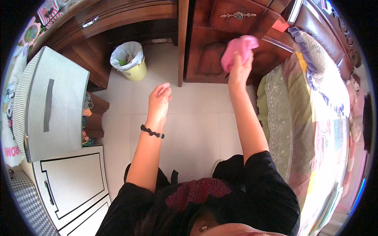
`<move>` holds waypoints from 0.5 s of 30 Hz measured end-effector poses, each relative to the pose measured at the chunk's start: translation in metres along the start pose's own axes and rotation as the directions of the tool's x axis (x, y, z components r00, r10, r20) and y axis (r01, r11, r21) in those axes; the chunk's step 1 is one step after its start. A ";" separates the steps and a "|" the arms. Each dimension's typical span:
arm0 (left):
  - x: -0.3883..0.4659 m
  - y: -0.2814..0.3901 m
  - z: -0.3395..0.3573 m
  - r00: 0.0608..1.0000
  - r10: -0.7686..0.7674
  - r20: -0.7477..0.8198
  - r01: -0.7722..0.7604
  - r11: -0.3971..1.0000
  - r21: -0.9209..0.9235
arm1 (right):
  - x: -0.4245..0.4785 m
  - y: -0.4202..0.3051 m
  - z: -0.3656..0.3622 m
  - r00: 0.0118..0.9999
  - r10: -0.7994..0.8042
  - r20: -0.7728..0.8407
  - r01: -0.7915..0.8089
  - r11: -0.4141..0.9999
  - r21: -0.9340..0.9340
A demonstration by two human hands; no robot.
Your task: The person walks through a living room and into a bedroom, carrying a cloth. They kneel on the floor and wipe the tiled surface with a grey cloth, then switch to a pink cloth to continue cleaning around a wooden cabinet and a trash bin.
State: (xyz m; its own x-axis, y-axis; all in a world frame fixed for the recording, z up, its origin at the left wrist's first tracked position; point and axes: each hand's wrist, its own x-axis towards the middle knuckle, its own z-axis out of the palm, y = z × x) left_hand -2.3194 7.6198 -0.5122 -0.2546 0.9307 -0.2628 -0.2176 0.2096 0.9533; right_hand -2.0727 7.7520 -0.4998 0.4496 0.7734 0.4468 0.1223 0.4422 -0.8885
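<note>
A pink cloth (pixel 240 48) is bunched in my right hand (pixel 239 72), which reaches forward in front of the dark wooden cabinet (pixel 209 60). The cloth is slightly blurred, and whether it touches the cabinet front I cannot tell. Over the tiled floor, my left hand (pixel 159 98) hangs with its fingers loosely curled and nothing seen in it. A black band (pixel 152 132) circles the left wrist. Above the cloth, the cabinet bears an ornate metal handle (pixel 238 15).
A yellow bin (pixel 137 72) with a plastic liner stands under the wooden desk (pixel 130 22). To the left, a striped fabric storage box (pixel 65 109) rests on a white cabinet (pixel 73 183). A bed with a patchwork cover (pixel 298 118) runs along the right. Pale floor tiles (pixel 189 129) lie between.
</note>
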 end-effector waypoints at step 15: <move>0.008 -0.012 -0.003 0.990 -0.097 0.098 0.093 0.995 0.037 | -0.021 0.017 0.136 0.839 -0.463 0.285 0.544 0.692 -0.474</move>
State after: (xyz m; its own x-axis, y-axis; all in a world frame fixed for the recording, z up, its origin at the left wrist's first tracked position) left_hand -2.3219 7.6234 -0.5264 -0.1386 0.9310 -0.3377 -0.2054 0.3066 0.9294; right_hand -2.2010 7.8048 -0.5100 0.0683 0.5734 0.8164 0.7488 0.5113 -0.4218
